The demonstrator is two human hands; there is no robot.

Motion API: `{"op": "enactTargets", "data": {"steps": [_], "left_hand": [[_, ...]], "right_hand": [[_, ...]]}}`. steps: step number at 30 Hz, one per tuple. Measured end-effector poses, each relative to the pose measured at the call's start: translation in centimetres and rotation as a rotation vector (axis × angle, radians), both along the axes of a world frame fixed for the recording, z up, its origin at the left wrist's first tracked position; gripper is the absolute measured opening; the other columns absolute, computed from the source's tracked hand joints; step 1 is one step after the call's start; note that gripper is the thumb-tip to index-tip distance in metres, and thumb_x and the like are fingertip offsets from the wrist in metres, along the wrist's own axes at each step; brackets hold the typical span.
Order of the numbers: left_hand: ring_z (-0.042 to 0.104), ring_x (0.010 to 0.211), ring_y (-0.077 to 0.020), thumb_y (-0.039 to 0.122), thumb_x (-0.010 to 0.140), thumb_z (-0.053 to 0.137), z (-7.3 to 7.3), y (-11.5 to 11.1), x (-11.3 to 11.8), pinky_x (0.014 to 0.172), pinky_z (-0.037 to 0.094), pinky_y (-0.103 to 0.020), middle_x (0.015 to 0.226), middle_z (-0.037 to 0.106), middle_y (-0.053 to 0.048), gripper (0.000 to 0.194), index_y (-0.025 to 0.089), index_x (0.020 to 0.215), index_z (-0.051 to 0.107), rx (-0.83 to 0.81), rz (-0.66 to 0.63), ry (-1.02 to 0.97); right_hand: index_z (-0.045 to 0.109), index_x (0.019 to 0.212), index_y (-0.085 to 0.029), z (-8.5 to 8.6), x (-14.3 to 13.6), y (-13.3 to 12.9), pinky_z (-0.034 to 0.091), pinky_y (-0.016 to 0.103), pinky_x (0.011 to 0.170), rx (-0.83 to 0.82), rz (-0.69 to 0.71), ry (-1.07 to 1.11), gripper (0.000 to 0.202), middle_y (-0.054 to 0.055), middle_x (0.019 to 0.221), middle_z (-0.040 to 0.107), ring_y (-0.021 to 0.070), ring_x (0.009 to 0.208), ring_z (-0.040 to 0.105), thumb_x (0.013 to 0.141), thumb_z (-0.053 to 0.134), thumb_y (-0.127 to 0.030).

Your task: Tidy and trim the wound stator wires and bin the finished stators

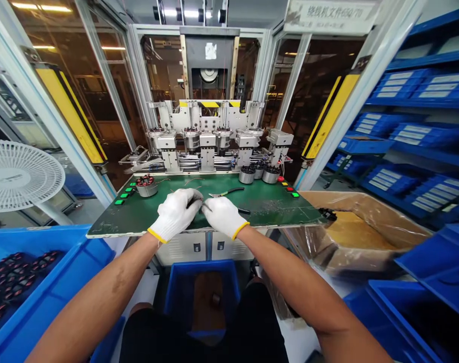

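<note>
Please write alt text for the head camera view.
Two white-gloved hands, left and right, meet fingertip to fingertip over a green worktop; whatever is between them is too hidden to identify. Pliers lie just beyond, with round metal parts near both sides, before a machine. Blue bins and an open carton flank the worktop.

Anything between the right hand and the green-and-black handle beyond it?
Nothing visible: only green benchtop separates the right hand from that handle. The black handle beside the hand sits off to the right.
</note>
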State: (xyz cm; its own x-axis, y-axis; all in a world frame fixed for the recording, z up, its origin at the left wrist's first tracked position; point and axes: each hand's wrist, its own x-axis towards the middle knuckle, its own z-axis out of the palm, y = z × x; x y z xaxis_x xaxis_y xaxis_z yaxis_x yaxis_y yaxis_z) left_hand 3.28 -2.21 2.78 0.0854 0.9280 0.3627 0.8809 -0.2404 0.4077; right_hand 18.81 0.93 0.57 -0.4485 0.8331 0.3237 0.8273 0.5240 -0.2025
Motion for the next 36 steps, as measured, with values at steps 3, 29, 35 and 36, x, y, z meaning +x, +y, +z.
{"op": "enactTargets", "data": {"steps": [3, 29, 35, 36], "left_hand": [[0.061, 0.097, -0.0219, 0.038, 0.086, 0.046, -0.3, 0.0, -0.1, 0.072, 0.044, -0.031, 0.101, 0.069, 0.002, 0.023, 0.031, 0.097, 0.064, 0.042, -0.008, -0.008], [0.062, 0.096, -0.0264, 0.035, 0.083, 0.052, 0.7, -0.9, -2.7, 0.079, 0.047, -0.037, 0.105, 0.068, -0.008, 0.040, 0.025, 0.121, 0.058, 0.176, -0.154, 0.586], [0.059, 0.103, -0.0262, 0.035, 0.080, 0.052, 5.2, 1.3, -2.0, 0.084, 0.046, -0.036, 0.115, 0.065, -0.002, 0.040, 0.032, 0.119, 0.059, 0.159, -0.270, 0.571], [0.059, 0.103, -0.0247, 0.028, 0.078, 0.052, 5.7, 2.2, -1.9, 0.085, 0.045, -0.035, 0.115, 0.066, -0.001, 0.040, 0.034, 0.116, 0.061, 0.109, -0.346, 0.620]], "right_hand": [[0.064, 0.074, -0.014, 0.8, 0.8, -2.2, 0.041, 0.022, 0.055, -0.337, 0.212, 0.319, 0.026, 0.001, 0.062, 0.060, 0.0130, 0.056, 0.057, 0.090, 0.048, -0.025], [0.062, 0.096, -0.014, -1.4, -0.6, 0.4, 0.041, 0.019, 0.039, -0.677, 0.035, 1.205, 0.037, -0.001, 0.060, 0.059, 0.0100, 0.045, 0.049, 0.065, 0.071, -0.033], [0.055, 0.107, -0.013, -1.2, -0.9, 0.7, 0.034, 0.018, 0.037, -0.744, 0.156, 1.268, 0.050, -0.005, 0.059, 0.053, 0.0091, 0.043, 0.045, 0.060, 0.062, -0.031], [0.055, 0.109, -0.013, -1.3, -0.9, 0.5, 0.034, 0.018, 0.037, -0.738, 0.161, 1.262, 0.051, -0.006, 0.058, 0.052, 0.0092, 0.043, 0.045, 0.061, 0.061, -0.031]]}}
